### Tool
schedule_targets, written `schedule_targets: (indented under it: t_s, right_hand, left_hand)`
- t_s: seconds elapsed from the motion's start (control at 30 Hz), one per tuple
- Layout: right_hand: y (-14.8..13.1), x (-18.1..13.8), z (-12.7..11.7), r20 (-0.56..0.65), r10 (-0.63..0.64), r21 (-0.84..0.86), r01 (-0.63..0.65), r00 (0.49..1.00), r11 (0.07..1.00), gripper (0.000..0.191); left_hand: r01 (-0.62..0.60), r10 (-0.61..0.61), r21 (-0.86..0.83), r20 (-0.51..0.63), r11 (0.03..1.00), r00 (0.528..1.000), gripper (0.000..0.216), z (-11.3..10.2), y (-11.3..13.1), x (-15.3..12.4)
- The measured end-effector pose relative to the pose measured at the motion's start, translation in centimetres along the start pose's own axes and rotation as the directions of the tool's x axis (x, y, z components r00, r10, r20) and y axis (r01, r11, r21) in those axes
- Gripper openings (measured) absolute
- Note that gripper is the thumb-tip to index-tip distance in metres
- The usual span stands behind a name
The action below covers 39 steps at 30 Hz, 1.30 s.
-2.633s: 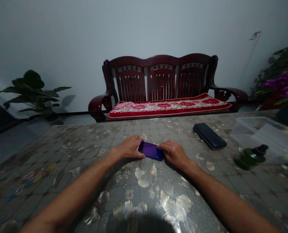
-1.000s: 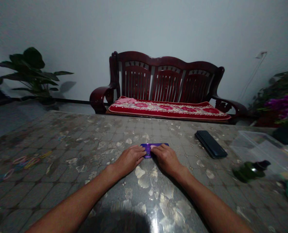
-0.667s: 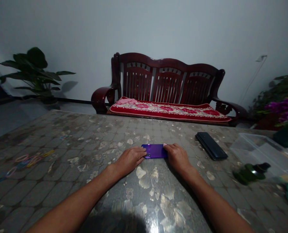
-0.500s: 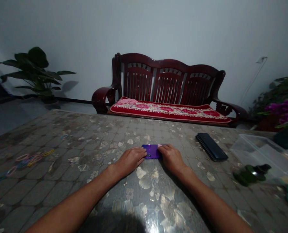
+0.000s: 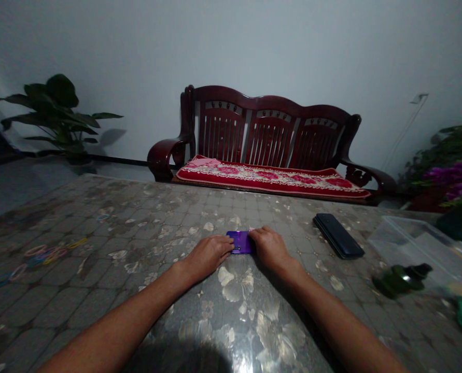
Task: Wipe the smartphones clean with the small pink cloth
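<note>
- Grip, left hand (image 5: 209, 255): fingers curled, tips grasping the left end of the purple phone (image 5: 240, 242) and holding it down on the worktop (image 5: 137, 243).
- Grip, right hand (image 5: 268, 247): closed over the right part of the same phone, with the fingertips at its far long edge. A small pink sliver (image 5: 251, 229) shows there; what it is cannot be told.
- Purple phone: lies flat near the middle of the worktop, long side parallel to the far edge. Only its left portion shows between the two hands.
- Handling note (judgement): the patterned cover looks glossy, so the phone may skate. Steady downward pressure from the left fingertips would serve as the anchor, while the right fingers work in short, light strokes along the edge.
- Handling note (judgement): wrists kept low and hands close together give finer control. The light is dim, so touch is likely a better guide than sight.
- Black phone (image 5: 338, 235): flat and angled, well apart towards the right edge.
- Dark green bottle (image 5: 400, 273): on its side near the right edge, just beside a clear plastic tub (image 5: 417, 243).
- Coloured rubber bands (image 5: 44, 254): scattered near the left edge.
</note>
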State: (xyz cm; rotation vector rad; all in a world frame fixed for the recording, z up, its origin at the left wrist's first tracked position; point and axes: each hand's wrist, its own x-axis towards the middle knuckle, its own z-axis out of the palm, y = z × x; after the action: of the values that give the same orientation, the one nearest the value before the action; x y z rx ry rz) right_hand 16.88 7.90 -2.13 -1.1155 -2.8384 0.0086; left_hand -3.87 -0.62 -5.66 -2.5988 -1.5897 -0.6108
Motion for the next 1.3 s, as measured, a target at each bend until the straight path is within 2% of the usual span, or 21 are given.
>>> schedule_targets:
  t_s: [0.13, 0.27, 0.37, 0.5, 0.6, 0.67, 0.8, 0.87, 1.03, 1.13, 1.2, 1.3]
  right_hand:
    - [-1.8, 1.4, 0.4, -0.001, -0.114, 0.051, 0.114, 0.993, 0.992, 0.022]
    - [-1.8, 1.5, 0.6, -0.023, -0.178, 0.064, 0.179, 0.984, 0.982, 0.021]
    - [-0.6, 0.5, 0.5, -0.017, -0.121, 0.037, 0.122, 0.992, 0.992, 0.026]
    - [0.9, -1.0, 0.2, -0.014, 0.031, -0.004, -0.031, 0.999, 1.000, 0.030]
    - [0.8, -1.6, 0.2, -0.014, 0.089, -0.007, -0.089, 0.996, 0.996, 0.031]
    - [0.0, -1.8, 0.3, -0.019, 0.060, 0.007, -0.059, 0.998, 0.998, 0.030]
    - [-1.8, -2.2, 0.9, -0.048, -0.103, 0.057, 0.106, 0.993, 0.993, 0.028]
    - [-1.8, -2.4, 1.0, -0.066, -0.118, 0.072, 0.122, 0.991, 0.990, 0.027]
    - [0.4, -2.7, 0.7, -0.066, 0.090, 0.059, -0.086, 0.994, 0.995, 0.028]
    - [0.9, -2.7, 0.6, -0.068, 0.134, 0.047, -0.131, 0.989, 0.990, 0.028]
    - [0.3, -2.6, 0.7, -0.067, 0.086, 0.052, -0.082, 0.994, 0.995, 0.027]
    - [-1.3, -2.7, 0.9, -0.061, -0.055, 0.088, 0.061, 0.997, 0.994, 0.027]
  left_hand:
    - [0.027, -0.026, -0.030, 0.041, 0.999, 0.999, 0.026, -0.5, 0.2, 0.2]
    - [0.035, -0.033, -0.051, 0.043, 0.998, 0.999, 0.025, -0.5, 0.2, 0.1]
    - [0.039, -0.038, -0.057, 0.016, 0.998, 0.999, 0.025, -0.2, 0.0, 0.0]
    - [0.035, -0.035, -0.036, 0.011, 0.999, 0.999, 0.023, 0.2, -0.3, -0.2]
    - [0.041, -0.040, -0.045, 0.020, 0.998, 0.999, 0.023, 0.2, -0.3, -0.2]
    - [0.049, -0.048, -0.051, 0.020, 0.997, 0.999, 0.024, 0.1, -0.2, -0.2]
    - [0.063, -0.063, -0.059, 0.006, 0.996, 0.998, 0.026, 0.2, -0.3, -0.3]
    - [0.064, -0.064, -0.062, 0.004, 0.996, 0.998, 0.026, 0.3, -0.4, -0.4]
    - [0.080, -0.079, -0.050, 0.017, 0.996, 0.997, 0.025, 0.3, -0.3, -0.4]
    - [0.075, -0.075, -0.044, 0.017, 0.996, 0.997, 0.026, 0.2, -0.2, -0.3]
    - [0.077, -0.077, -0.044, 0.010, 0.996, 0.997, 0.025, 0.2, -0.2, -0.3]
    - [0.073, -0.073, -0.057, 0.002, 0.996, 0.997, 0.026, 0.3, -0.3, -0.3]
